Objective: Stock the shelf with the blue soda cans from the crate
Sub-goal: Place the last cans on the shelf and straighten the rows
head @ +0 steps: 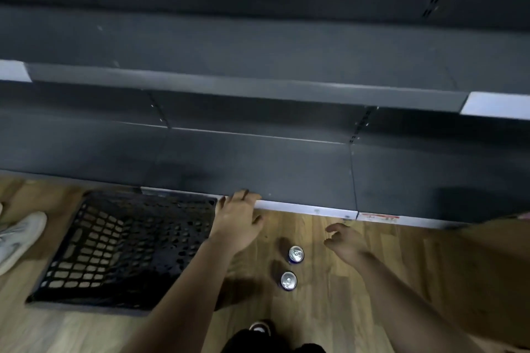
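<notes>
Seemingly left hand [238,221] on shelf edge [289,205]

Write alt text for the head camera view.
Two soda cans stand on the wooden floor before a dark shelf. The left hand touches the shelf edge; the right hand hovers open. A black crate sits left.

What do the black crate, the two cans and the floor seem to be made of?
Crate: probably moulded plastic, matte black, open lattice walls. Far can and near can: likely aluminium, shiny silver tops with pull tabs. Floor: wood or wood-look laminate, brown planks with grain.
</notes>
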`<state>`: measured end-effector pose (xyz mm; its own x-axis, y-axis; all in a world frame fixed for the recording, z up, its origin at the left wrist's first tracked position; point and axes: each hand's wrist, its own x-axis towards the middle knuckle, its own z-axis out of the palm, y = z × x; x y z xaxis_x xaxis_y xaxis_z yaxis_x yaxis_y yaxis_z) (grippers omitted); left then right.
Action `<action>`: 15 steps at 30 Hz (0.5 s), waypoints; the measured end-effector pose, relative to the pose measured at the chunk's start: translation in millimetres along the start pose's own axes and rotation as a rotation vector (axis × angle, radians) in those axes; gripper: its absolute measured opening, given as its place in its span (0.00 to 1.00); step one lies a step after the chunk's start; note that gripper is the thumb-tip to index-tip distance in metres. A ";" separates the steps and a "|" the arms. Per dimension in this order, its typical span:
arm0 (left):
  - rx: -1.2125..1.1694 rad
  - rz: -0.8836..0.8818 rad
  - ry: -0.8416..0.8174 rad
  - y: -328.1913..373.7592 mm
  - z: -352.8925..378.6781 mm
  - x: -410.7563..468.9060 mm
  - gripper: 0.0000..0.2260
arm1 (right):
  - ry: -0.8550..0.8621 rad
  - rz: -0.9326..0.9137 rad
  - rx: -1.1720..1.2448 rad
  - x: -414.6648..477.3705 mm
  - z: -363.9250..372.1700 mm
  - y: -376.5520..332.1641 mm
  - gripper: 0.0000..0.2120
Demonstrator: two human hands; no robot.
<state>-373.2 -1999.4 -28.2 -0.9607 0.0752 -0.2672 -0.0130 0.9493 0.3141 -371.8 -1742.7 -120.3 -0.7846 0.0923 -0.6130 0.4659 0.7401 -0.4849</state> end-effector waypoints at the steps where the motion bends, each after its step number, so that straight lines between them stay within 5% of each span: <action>1: 0.002 -0.001 0.000 -7.8 19.7 9.1 0.20 | -0.001 -0.001 -0.004 15.8 13.4 10.5 0.17; 15: 0.074 0.083 -0.044 -71.5 237.8 83.6 0.22 | -0.019 -0.027 -0.072 166.2 146.7 130.8 0.22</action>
<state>-386.6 -1988.5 -289.6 -0.9447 0.1660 -0.2829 0.0880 0.9591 0.2691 -381.2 -1728.2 -377.1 -0.7883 0.0600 -0.6123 0.4136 0.7885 -0.4552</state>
